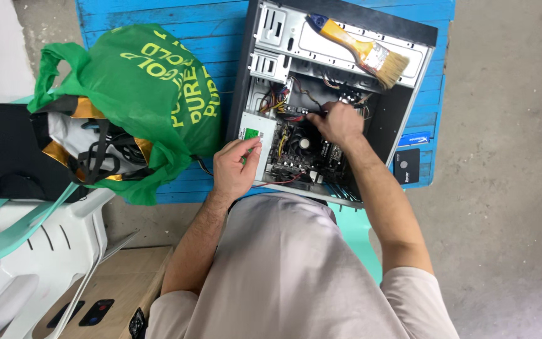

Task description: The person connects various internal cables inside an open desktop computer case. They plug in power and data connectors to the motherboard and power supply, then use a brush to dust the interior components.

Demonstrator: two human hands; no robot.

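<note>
An open desktop computer case (255,69) lies on its side on a blue wooden table (158,16). My left hand (234,168) rests on the grey power supply (255,129) at the case's near left corner, fingers curled against its edge. My right hand (339,122) reaches inside above the motherboard (296,154), its fingers pinched on a bundle of cables (299,115) next to the round cooler fan (302,143). A paintbrush (359,50) with a yellow and blue handle lies across the metal drive bay at the far side.
A green plastic bag (148,88) with dark straps and other items inside sits left of the case. A small black drive (406,165) lies at the table's right edge. White plastic chairs (39,251) and a cardboard box (127,276) stand at lower left on concrete floor.
</note>
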